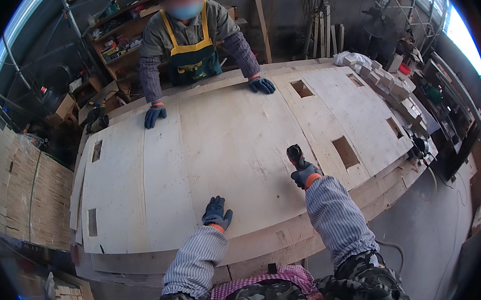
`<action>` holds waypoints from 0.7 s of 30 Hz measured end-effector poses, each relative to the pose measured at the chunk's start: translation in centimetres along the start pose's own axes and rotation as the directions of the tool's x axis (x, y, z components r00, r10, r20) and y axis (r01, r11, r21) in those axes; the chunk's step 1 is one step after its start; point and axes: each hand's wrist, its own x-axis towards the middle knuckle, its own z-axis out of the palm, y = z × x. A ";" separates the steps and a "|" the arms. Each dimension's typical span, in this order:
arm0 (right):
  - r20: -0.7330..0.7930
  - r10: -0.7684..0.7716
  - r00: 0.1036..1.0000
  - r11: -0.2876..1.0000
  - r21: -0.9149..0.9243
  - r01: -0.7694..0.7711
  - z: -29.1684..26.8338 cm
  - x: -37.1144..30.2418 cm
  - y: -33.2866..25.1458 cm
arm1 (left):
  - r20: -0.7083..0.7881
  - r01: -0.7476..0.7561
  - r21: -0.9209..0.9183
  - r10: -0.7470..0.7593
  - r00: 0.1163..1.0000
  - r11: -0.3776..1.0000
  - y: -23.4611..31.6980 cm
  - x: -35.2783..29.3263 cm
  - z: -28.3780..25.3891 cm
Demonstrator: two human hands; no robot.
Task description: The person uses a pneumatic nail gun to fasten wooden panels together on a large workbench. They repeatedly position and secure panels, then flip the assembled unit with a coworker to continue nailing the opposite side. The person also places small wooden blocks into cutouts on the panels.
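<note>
My left hand (217, 213), in a dark blue-grey glove with an orange cuff, lies flat with fingers spread on a large pale plywood panel (234, 145). Gripped in my gloved right hand (306, 174) is a black pistol-shaped tool, seemingly a nail gun (295, 154), held over the panel right of its middle. Its lower end is hard to make out. Several rectangular holes pierce the panel, among them a large cutout (345, 151) just right of my right hand. Across from me, a co-worker (191, 47) in a green and yellow apron rests both gloved hands on the panel's far side.
Wood blocks (383, 81) are piled along the right end, beside a dark tool (419, 147) with a cord. A power tool (98, 124) sits at the far left corner. Bundled wood strips (25, 187) stand at left. A hose (395, 246) curves below my right arm.
</note>
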 end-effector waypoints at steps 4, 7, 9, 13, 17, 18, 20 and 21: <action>-0.047 -0.037 0.998 0.990 -0.138 0.030 1.5 -3.7 1.9 | 0.064 -0.072 0.138 0.064 0.996 0.988 -1.0 -8.8 2.2; -0.118 -0.014 0.993 1.000 0.000 0.014 2.2 -8.0 4.3 | 0.070 -0.043 0.275 0.024 0.997 0.960 -3.0 -11.7 2.2; -0.084 0.119 0.989 0.962 0.256 -0.094 1.7 -11.1 6.9 | -0.031 -0.008 0.109 0.011 0.999 0.994 -3.8 -12.0 2.3; -0.113 0.153 0.982 0.852 0.518 -0.073 -0.5 -18.3 13.2 | -0.066 0.005 0.103 0.002 0.998 0.995 -4.0 -11.1 2.9; -0.256 0.273 0.927 0.801 0.594 -0.072 -1.9 -24.3 19.6 | -0.127 -0.078 0.164 0.099 0.987 0.983 -3.7 -11.8 3.3; -0.273 0.260 0.926 0.775 0.631 -0.032 -1.9 -26.1 21.8 | -0.155 -0.111 0.142 0.133 0.979 0.984 -3.6 -12.2 3.1; -0.328 0.388 0.861 0.778 0.618 -0.115 -1.6 -29.1 26.9 | -0.121 -0.064 0.001 0.064 0.991 0.998 -3.5 -12.6 2.1; -0.325 0.453 0.830 0.763 0.623 -0.172 -1.3 -30.4 29.8 | -0.249 -0.106 0.042 0.114 0.962 0.993 -3.2 -12.4 1.3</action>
